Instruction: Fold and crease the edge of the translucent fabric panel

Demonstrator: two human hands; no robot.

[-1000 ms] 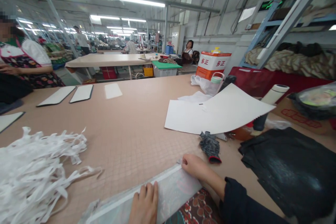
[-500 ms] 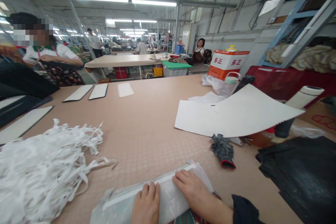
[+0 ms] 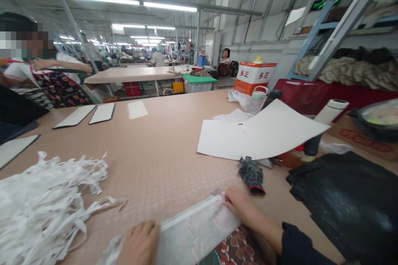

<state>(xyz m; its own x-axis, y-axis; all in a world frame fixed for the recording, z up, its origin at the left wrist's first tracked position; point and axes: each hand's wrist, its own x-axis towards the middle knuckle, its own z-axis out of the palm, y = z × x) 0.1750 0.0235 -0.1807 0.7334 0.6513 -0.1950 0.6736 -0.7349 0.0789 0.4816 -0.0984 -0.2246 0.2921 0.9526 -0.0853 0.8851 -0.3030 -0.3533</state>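
1. Left grip lies flat and open, not clamped, on the near end of a clear plastic sleeve with a white strip along it.
2. Right grip sits at the sleeve's far end, fingers curled over its edge; whether they pinch it, I cannot tell.
3. Sleeve lies slanted on the desk between both grips, partly over brown floral cloth.
4. Left of the left grip: a heap of white cut strips.
5. Ahead of the right grip: a dark grey glove, then white paper sheets, one lifted.
6. Right of the right grip: black fabric.
7. Far beyond the grips, left: dark-edged white panels on the desk, and a person in a floral apron.
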